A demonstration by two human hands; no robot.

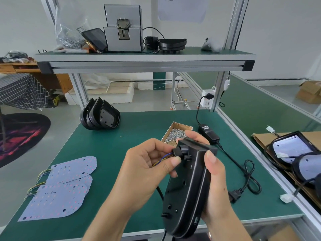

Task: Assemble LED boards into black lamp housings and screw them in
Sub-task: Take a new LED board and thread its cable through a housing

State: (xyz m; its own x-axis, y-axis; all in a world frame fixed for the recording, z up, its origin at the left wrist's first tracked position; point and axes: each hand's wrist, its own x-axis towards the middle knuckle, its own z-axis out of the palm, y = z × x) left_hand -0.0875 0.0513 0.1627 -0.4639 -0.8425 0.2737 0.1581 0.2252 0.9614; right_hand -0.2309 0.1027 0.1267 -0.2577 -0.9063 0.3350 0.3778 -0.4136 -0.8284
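Note:
My right hand (214,173) grips a black lamp housing (186,192) by its side, held upright over the green bench with its back toward me. My left hand (149,164) pinches a black cable gland (177,151) at the housing's upper left, where blue and yellow wires (164,158) come out. Three pale LED boards (62,186) with wire tails lie face down at the front left. A stack of empty black housings (99,116) stands at the far left of the bench. An open cardboard box of screws (175,134) sits behind my hands.
A black power adapter (208,133) and its coiled cable (250,178) lie to the right of my hands. Assembled lamps (295,150) rest on cardboard on the right bench. A grey screw feeder (123,30) stands on the upper shelf (144,58).

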